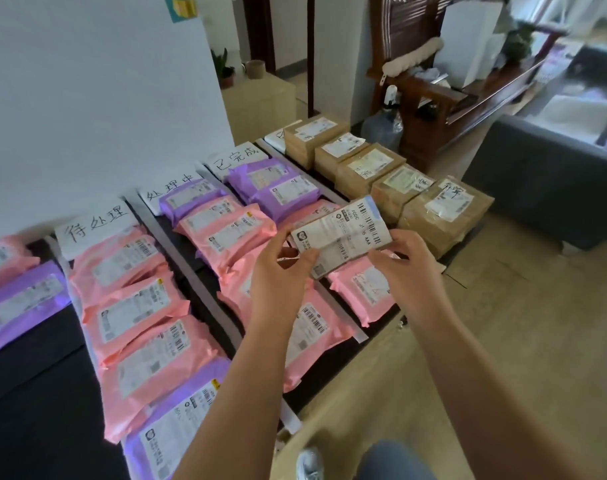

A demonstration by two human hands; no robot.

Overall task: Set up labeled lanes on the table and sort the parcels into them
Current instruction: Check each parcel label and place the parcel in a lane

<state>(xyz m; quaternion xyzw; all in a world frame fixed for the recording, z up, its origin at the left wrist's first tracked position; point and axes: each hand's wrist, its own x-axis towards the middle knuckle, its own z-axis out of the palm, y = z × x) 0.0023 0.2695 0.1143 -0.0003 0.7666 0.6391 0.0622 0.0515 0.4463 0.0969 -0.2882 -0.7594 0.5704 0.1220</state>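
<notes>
Over the bench (35, 393) near its front edge, left hand (281, 271) and right hand (407, 271) pinch a parcel (343, 233) by its ends; likely light, pliable.

Pink and purple mailers (135, 306) lie in rows below handwritten lane signs (94, 223) on dark table (25, 410). Brown boxes (364, 168) fill far-right lane. One labelled parcel (341, 233) raised, tilted.
</notes>
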